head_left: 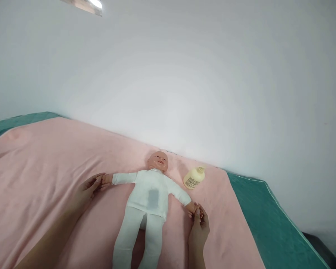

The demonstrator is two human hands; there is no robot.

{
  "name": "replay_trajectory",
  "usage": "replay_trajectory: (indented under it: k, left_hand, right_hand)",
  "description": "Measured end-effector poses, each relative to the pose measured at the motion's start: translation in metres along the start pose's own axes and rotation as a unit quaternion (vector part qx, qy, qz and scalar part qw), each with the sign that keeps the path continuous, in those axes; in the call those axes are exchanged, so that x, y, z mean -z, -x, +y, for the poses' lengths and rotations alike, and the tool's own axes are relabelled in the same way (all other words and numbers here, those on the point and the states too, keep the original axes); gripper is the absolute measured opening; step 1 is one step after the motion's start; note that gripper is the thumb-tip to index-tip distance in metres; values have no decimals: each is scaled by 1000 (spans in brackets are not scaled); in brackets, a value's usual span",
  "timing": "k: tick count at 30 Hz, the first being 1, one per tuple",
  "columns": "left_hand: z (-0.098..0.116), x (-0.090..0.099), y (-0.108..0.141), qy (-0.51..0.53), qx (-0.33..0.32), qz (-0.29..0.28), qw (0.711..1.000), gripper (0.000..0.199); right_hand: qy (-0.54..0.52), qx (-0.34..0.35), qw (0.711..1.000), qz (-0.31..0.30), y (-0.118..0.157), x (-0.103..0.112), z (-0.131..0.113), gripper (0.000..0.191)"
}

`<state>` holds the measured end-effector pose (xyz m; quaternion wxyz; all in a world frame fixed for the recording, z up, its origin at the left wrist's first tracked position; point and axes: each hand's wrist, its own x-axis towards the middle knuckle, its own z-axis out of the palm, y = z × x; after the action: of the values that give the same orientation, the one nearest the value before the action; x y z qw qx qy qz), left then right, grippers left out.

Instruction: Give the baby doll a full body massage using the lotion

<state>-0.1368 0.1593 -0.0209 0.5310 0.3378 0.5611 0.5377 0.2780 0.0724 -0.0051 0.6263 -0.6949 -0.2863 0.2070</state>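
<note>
A baby doll (141,196) in a white cloth body lies on its back, its arms spread to both sides and its head toward the wall. On its chest is a grey rectangular patch. At the left, my left hand (87,189) is closed with thumb and fingers around one of the doll's hands. Lower on the right, my right hand (199,226) pinches the doll's other hand. A pale yellow bottle (194,178) with printed text lies tilted on the blanket beside the doll's shoulder, touched by neither hand. The doll's feet are cut off by the lower edge.
Beneath the doll spreads a wrinkled pink blanket (58,157). Green cover (257,201) shows past it on the right and at the far left. A pale wall (168,74) rises directly behind. A lit lamp (86,5) is at the top left, and something dark stands at the lower right.
</note>
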Motion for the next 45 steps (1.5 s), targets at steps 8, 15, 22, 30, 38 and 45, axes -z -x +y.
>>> replay_trajectory:
  k: [8, 15, 22, 30, 38, 45]
  left_hand:
    - [-6, 3, -3, -41, -38, -36, 998, 68]
    - [-3, 1, -2, -87, -53, -10, 995, 60]
    - [2, -4, 5, -63, -52, 3, 997, 55]
    - [0, -3, 3, -67, -66, 11, 995, 56]
    - [-1, -2, 0, -92, -71, -7, 993, 57]
    - [11, -8, 12, -105, -60, -1, 993, 57]
  right_hand:
    - [5, -17, 1000, -21, 2, -2, -6, 48]
    - [40, 28, 999, -6, 4, -2, -10, 39]
    - [18, -8, 999, -27, 11, -9, -22, 39]
    - [27, -21, 999, -9, 5, -5, -11, 50]
    - [7, -25, 1000, -6, 1, -4, -5, 55]
    - [32, -32, 999, -20, 3, -4, -10, 55]
